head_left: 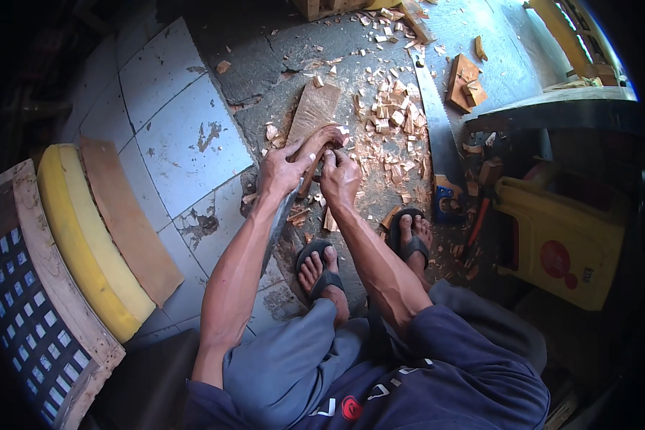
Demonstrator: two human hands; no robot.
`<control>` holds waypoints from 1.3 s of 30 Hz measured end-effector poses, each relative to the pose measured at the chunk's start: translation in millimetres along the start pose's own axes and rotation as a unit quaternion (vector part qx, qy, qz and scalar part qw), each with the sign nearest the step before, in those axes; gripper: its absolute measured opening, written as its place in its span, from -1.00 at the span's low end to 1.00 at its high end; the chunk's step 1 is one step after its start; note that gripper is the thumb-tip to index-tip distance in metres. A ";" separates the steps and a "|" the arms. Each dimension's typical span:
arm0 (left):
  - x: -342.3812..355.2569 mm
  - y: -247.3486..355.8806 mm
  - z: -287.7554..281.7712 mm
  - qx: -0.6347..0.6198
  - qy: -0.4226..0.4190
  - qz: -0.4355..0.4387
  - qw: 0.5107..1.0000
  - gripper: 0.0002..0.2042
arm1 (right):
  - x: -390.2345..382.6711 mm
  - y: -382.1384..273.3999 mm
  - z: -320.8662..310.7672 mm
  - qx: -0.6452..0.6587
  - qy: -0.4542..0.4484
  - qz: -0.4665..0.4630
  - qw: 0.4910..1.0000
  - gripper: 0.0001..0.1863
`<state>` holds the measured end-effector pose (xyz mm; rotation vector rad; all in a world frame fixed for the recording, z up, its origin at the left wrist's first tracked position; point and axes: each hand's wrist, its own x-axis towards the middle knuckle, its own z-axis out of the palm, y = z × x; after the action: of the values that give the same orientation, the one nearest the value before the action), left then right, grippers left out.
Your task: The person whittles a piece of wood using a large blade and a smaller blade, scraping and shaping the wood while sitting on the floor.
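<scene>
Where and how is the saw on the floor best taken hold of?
Probably by its blue handle, with the right hand coming from the near side. The saw lies to that hand's right, with its handle toward the person near the right foot and its toothed blade pointing away.

Grey concrete floor (254, 68), cracked, rough. Left of it, pale square tiles (168, 161), dark joints, surface worn off in patches. Far left: wooden frame (39, 229) with black lattice; beside it, curved yellow pad (86, 236), tan panel (125, 215). Right: low dark ledge (552, 118), boxy yellow plastic piece (559, 251) nearer. Cool light upper right; upper left deep in shadow.
</scene>
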<state>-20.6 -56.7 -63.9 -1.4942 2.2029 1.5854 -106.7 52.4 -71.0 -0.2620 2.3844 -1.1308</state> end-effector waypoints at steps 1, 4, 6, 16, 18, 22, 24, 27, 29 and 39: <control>0.8 -1.4 1.4 -0.003 0.000 0.008 1.000 -0.40 | 1.6 0.8 -3.2 0.011 -0.010 0.007 1.000 -0.64; -1.0 5.5 2.6 0.031 0.008 0.017 0.999 -0.42 | 2.5 1.3 -14.3 -0.044 -0.068 -0.013 0.997 -0.66; -0.6 -3.2 2.5 0.077 0.044 0.030 0.996 -0.44 | -0.1 -0.1 -33.1 0.086 -0.128 0.034 0.987 -0.63; -7.5 27.2 -53.8 0.070 0.048 -0.004 0.996 -0.57 | 38.8 13.2 -119.7 -0.209 0.047 -0.307 0.927 -0.22; -18.8 58.1 -59.4 0.092 -0.009 0.028 0.995 -0.60 | 30.1 -39.3 -111.8 -0.310 -0.024 -0.414 0.855 -0.12; -36.8 89.7 -41.9 0.237 0.033 0.318 0.918 -0.68 | 45.2 -86.4 -93.4 -0.384 -0.279 -0.278 0.835 -0.44; -49.8 96.5 -39.9 0.138 0.218 0.430 0.865 -0.77 | 57.5 -70.8 -113.0 -0.292 -0.197 -0.333 0.874 -0.68; -71.1 85.6 -38.3 0.064 0.380 0.423 0.820 -0.82 | 52.8 -29.7 -146.8 -0.158 -0.076 -0.221 0.960 -0.58; -47.9 45.1 -30.1 -0.009 0.311 0.268 0.912 -0.81 | 41.4 -6.6 -151.8 -0.027 -0.008 -0.209 0.977 -0.55; 58.7 38.5 24.1 -0.040 -0.123 0.040 0.991 -0.58 | 14.6 1.4 -141.2 0.228 -0.035 -0.134 0.964 -0.76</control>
<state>-90.3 -77.2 -79.0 -1.1663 2.1078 1.7920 -190.2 143.2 -0.9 -0.4630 1.9936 -1.7228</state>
